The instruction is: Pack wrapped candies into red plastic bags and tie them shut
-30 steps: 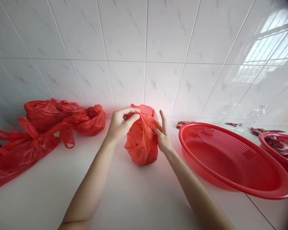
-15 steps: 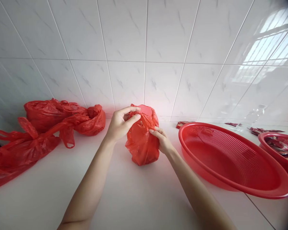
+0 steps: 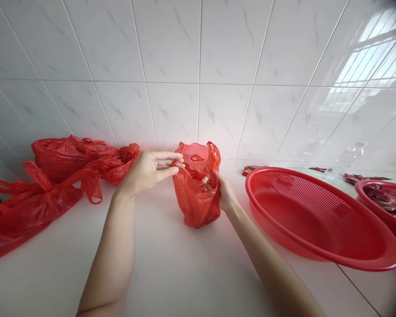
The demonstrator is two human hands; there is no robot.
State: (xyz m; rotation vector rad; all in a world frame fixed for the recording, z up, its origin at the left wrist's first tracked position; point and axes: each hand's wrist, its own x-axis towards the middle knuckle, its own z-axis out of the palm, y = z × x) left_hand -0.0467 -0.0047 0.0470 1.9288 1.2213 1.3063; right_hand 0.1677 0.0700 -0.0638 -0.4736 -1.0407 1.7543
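Observation:
A red plastic bag stands upright on the white counter before me, its mouth spread apart at the top. My left hand pinches the bag's left rim between thumb and fingertips. On the other side, my right hand grips the right rim; its fingers reach inside the mouth while the thumb stays outside. A loop of red plastic shows in the opening. The lower inside of the bag is hidden.
Several red plastic bags lie bunched at the left. To the right stands a large red perforated basket; beyond it are another red basket holding packets, a clear plastic bottle and small packets. A tiled wall rises behind.
The bag's mouth has opened wider. My left hand has moved left with the rim, and my right hand's fingers have gone inside the mouth.

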